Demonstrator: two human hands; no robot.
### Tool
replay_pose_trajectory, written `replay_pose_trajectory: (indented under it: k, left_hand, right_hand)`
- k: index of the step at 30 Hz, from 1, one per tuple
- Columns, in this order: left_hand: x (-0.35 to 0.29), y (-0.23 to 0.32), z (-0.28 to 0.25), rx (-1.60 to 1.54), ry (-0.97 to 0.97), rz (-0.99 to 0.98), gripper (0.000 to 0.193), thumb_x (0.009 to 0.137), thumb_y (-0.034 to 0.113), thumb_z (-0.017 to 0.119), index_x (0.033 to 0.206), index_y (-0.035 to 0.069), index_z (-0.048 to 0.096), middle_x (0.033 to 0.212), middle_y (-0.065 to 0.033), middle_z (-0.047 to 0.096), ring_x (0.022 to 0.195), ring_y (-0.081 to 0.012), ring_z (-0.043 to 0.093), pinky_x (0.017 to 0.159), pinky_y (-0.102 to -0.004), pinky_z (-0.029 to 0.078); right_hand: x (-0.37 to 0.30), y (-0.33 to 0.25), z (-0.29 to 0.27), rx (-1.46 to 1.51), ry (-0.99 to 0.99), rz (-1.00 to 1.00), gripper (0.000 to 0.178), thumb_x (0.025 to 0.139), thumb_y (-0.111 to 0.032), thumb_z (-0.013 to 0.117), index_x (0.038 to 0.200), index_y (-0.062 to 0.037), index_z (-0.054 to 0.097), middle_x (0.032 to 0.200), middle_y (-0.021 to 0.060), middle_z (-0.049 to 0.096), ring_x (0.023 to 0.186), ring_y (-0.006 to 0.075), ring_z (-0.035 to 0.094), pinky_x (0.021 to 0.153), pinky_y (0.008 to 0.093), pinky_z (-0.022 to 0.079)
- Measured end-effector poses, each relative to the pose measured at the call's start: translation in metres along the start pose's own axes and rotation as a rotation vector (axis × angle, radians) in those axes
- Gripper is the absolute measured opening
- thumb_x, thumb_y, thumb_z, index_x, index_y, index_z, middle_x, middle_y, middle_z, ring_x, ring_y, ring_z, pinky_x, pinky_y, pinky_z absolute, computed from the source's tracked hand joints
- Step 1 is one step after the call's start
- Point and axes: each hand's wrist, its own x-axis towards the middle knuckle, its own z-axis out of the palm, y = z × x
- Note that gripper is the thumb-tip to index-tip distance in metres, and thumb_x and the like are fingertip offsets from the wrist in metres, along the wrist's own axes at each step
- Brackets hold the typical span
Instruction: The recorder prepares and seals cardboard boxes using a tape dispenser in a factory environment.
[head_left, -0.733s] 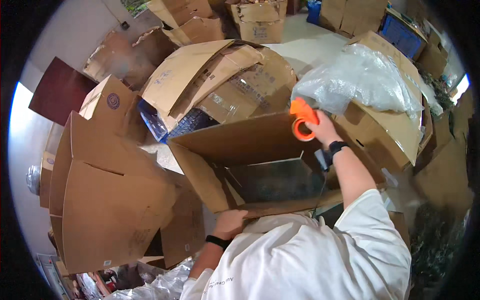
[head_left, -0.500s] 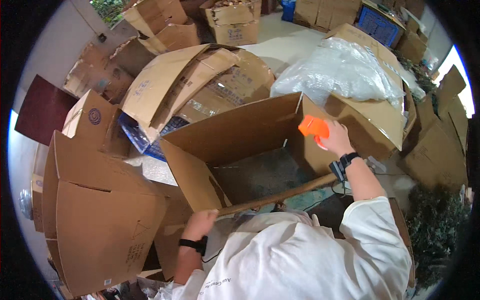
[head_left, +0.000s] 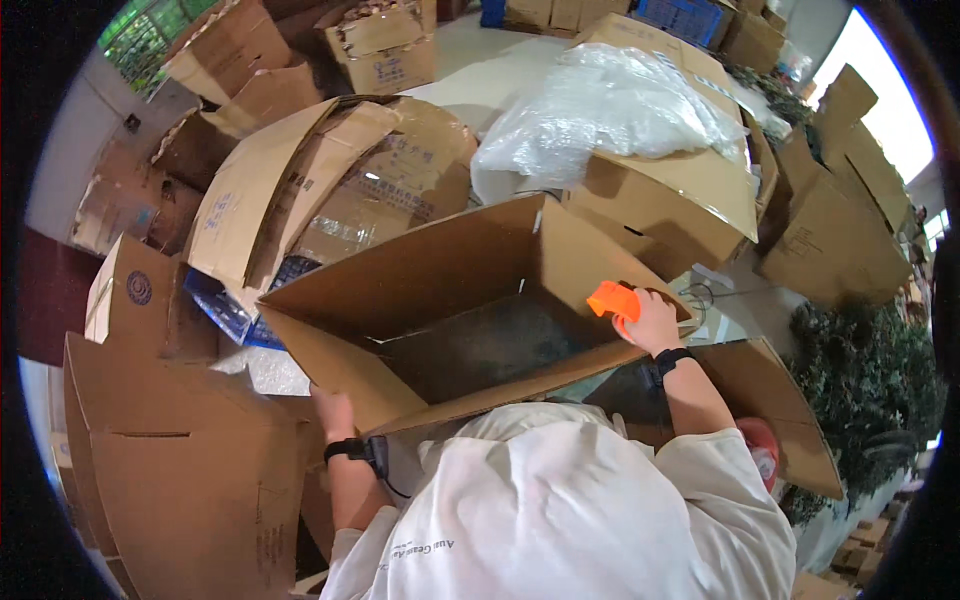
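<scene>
Window cropped, orange tool partly behind fingers

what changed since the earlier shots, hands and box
The right hand, orange tool in it, has come from the far right corner of the open box to near the front end of its right wall. The left hand has shifted from the near rim to the left wall. The view has swung right, so the surroundings sit further left. The tool stays held; the clear plastic wrap still lies on its carton.
</scene>
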Motion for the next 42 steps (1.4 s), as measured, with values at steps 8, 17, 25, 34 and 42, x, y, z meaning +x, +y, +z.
replay_pose_trajectory:
  k: [8,17,25,34,42]
  left_hand:
    - [0.022,0.015,-0.04,-0.044,-0.35,0.102,0.051,0.081,0.008,0.052,0.128,0.003,0.033,0.117,-0.0191,0.053,0.11,-0.0305,0.051,0.092,-0.0358,0.039]
    - [0.072,0.062,-0.071,0.113,-0.539,0.261,0.048,0.083,0.015,0.054,0.127,0.005,0.037,0.115,-0.0191,0.055,0.11,-0.0298,0.052,0.089,-0.0352,0.041]
    - [0.093,0.015,-0.053,0.482,-0.581,0.231,0.064,0.087,0.017,0.044,0.138,0.006,0.007,0.097,-0.0324,0.056,0.087,-0.0454,0.056,0.074,-0.049,0.044]
    - [0.07,0.039,-0.075,0.625,-0.676,0.346,0.064,0.084,0.016,0.047,0.136,0.0,0.012,0.095,-0.0301,0.057,0.088,-0.0442,0.055,0.074,-0.0474,0.044]
    - [0.079,0.061,-0.066,0.601,-0.753,0.489,0.065,0.08,0.009,0.053,0.133,-0.004,0.018,0.093,-0.0301,0.057,0.087,-0.0443,0.055,0.074,-0.0474,0.045]
  right_hand:
    - [-0.027,0.0,-0.003,-0.021,0.023,0.028,0.052,0.067,-0.036,0.069,0.109,-0.0097,0.052,0.097,0.0127,0.056,0.091,0.0295,0.056,0.085,0.0459,0.036]
    - [-0.028,-0.017,-0.007,-0.199,0.14,-0.038,0.057,0.067,-0.039,0.068,0.111,-0.0088,0.05,0.095,0.0113,0.056,0.087,0.0283,0.057,0.083,0.0454,0.037]
    - [-0.022,-0.069,0.01,-0.163,-0.065,0.034,0.044,0.066,-0.038,0.067,0.099,-0.0118,0.055,0.09,0.0095,0.058,0.082,0.0287,0.059,0.079,0.0496,0.036]
    - [-0.023,-0.071,-0.007,0.031,-0.075,0.251,0.039,0.069,-0.035,0.063,0.097,-0.0097,0.055,0.094,0.0145,0.061,0.088,0.033,0.058,0.079,0.0454,0.042]
    - [-0.043,-0.065,-0.019,0.219,-0.019,0.373,0.029,0.069,-0.024,0.061,0.093,-0.0077,0.056,0.091,0.0156,0.061,0.087,0.0362,0.058,0.076,0.0434,0.045]
